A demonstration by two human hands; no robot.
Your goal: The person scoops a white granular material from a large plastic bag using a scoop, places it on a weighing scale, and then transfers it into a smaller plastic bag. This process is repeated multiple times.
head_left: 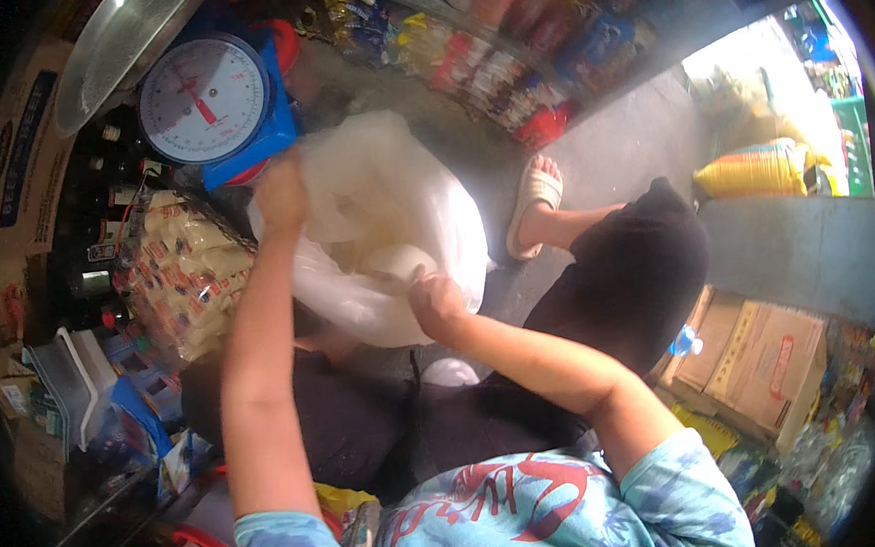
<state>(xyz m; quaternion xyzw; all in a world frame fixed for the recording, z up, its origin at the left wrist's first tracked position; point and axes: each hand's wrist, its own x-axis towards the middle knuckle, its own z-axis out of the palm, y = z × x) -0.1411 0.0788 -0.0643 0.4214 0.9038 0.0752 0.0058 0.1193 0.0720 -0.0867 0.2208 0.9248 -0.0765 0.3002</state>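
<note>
A large whitish plastic sack (460, 219) stands with its mouth wide between my knees, pale contents visible inside. My right hand (439, 300) is at the sack's near right edge, fingers closed on the rim of a pale round scoop or bowl (399, 261) inside the mouth. My left hand (280, 196) is at the sack's left edge, just below the blue dial scale (205, 100); its fingers are blurred, so whether it grips the plastic is unclear. The scale carries a metal pan (123, 48).
Bagged goods (182, 274) and dark bottles (102, 196) crowd the left. Packets line a shelf (484, 60) ahead. A cardboard box (758, 359) and a yellow sack (754, 170) lie to the right. My sandaled foot (535, 207) rests on the floor beyond the sack.
</note>
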